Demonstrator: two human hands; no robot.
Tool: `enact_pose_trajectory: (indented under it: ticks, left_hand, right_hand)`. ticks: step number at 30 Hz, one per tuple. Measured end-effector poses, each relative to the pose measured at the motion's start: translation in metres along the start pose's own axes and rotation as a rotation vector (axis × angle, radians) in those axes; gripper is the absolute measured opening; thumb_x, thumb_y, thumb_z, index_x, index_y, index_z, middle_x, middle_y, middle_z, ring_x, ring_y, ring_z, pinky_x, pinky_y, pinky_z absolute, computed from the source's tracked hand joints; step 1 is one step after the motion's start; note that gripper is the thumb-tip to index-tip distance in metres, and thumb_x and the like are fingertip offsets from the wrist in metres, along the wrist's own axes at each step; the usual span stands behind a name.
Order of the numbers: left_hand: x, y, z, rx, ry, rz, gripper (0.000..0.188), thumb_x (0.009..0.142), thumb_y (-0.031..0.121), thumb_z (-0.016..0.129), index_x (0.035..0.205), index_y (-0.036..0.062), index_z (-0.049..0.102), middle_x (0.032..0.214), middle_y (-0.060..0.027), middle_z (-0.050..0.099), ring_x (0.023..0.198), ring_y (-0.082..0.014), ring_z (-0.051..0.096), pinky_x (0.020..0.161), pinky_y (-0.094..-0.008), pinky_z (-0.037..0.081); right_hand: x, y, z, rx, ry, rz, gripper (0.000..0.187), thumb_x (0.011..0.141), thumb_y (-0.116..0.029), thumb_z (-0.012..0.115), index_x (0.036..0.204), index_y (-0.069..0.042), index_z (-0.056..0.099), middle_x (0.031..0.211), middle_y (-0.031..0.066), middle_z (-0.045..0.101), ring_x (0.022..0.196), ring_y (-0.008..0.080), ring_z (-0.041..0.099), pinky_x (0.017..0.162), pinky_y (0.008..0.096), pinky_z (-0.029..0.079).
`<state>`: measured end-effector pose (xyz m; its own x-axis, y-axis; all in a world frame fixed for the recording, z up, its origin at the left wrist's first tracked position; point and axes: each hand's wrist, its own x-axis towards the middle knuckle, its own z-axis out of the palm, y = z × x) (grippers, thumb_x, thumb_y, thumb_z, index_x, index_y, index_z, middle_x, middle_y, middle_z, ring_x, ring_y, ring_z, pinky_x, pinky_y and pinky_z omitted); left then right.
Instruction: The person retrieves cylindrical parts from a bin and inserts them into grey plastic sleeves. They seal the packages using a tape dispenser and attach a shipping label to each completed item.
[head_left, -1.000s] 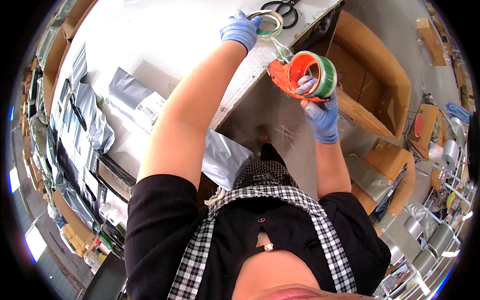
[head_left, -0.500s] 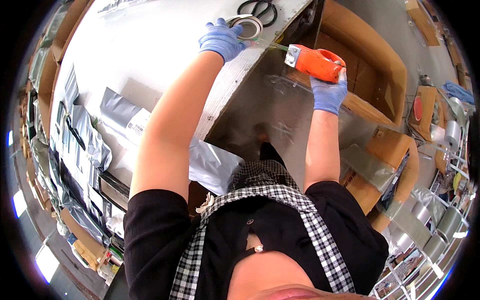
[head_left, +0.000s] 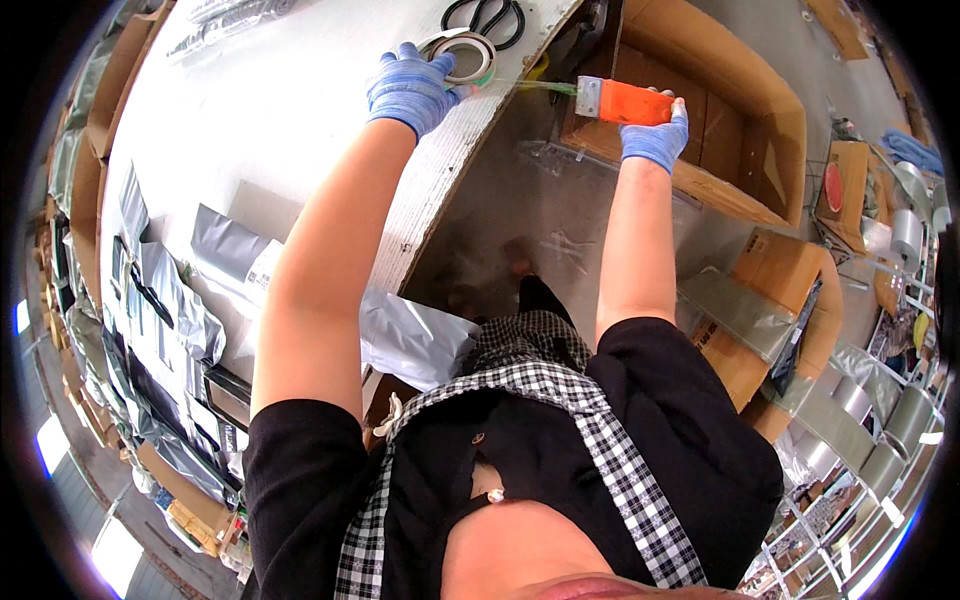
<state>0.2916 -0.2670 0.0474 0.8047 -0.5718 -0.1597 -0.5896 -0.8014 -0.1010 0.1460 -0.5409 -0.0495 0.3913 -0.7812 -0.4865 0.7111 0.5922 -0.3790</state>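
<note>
My right hand (head_left: 655, 138), in a blue glove, grips an orange tape dispenser (head_left: 634, 102) with a pale metal front, held out past the table edge. From that front a thin clear, greenish strip of tape (head_left: 540, 86) stretches left toward my left hand (head_left: 412, 90). This hand, gloved too, lies on the white table with its fingers spread, touching the side of a tape roll (head_left: 463, 58). Where the strip ends by my left thumb is hard to make out. Black-handled scissors (head_left: 512, 30) lie just beyond the roll.
An open cardboard box (head_left: 780, 150) stands right of the white table (head_left: 300, 100). Grey mailing bags (head_left: 235, 245) lie at the left, another grey bag (head_left: 415, 335) near my waist. More cartons (head_left: 770, 290) and a wire rack (head_left: 800, 540) with rolls are at the right.
The orange dispenser has turned, so its handle hole no longer shows, and it sits slightly higher in view. My left hand stays by the tape roll; the whole view has shifted a little.
</note>
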Motion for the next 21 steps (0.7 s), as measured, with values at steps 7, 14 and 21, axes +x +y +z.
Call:
enact_pose_trajectory:
  ticks: [7,14,21]
  left_hand:
    - [-0.005,-0.003,0.000,0.003,0.027,-0.002,0.063,0.082,0.069,0.059,0.128,0.0257,0.061,0.123,-0.0181,0.052,0.109,-0.0361,0.055,0.088,-0.0446,0.052]
    - [-0.004,0.002,-0.006,0.002,0.024,0.005,0.061,0.082,0.067,0.060,0.127,0.0261,0.061,0.120,-0.0173,0.053,0.109,-0.0360,0.057,0.086,-0.0445,0.053]
    - [-0.001,-0.003,0.000,0.016,0.031,0.026,0.060,0.082,0.066,0.060,0.125,0.0243,0.063,0.121,-0.0188,0.053,0.108,-0.0358,0.057,0.086,-0.0446,0.053]
  right_hand:
    - [0.000,-0.007,0.003,-0.073,0.116,0.152,0.017,0.092,-0.031,0.056,0.094,-0.015,0.059,0.089,0.0014,0.064,0.088,0.0267,0.061,0.085,0.0537,0.048]
    - [0.035,-0.041,-0.016,-0.157,0.026,-0.059,0.021,0.094,-0.032,0.054,0.092,-0.011,0.057,0.087,0.0043,0.063,0.085,0.0269,0.062,0.081,0.0517,0.051]
    - [-0.056,0.027,0.031,-0.814,-0.499,-0.717,0.004,0.085,-0.017,0.062,0.088,-0.014,0.062,0.085,0.0049,0.063,0.079,0.0250,0.063,0.071,0.0354,0.053]
